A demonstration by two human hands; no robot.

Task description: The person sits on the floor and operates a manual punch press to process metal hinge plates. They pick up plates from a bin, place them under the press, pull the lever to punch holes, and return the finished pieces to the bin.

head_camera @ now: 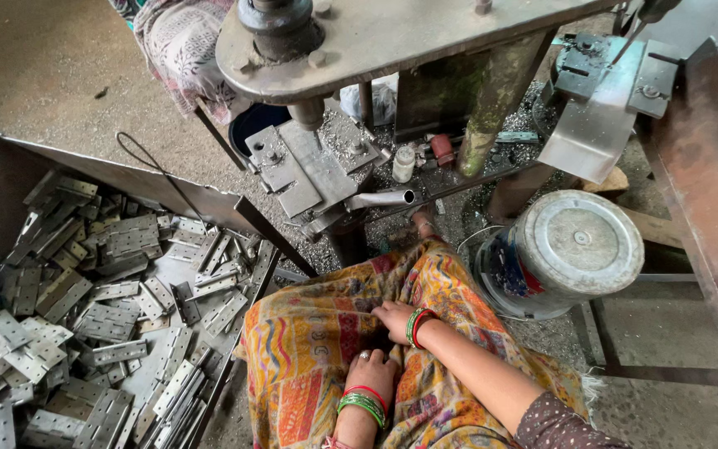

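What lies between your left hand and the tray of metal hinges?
In the head view, only the patterned cloth over the lap lies between the left hand and the tray of hinges.

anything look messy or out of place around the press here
The metal hinges lie in a loose, jumbled heap in the tray at left, and metal shavings litter the machine bed. Both hands, left and right, rest empty on the patterned cloth.

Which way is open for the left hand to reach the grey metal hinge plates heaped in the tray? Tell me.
Probably yes: the left hand rests on the patterned cloth in the lap, and the grey metal hinge plates lie on its side with nothing between.
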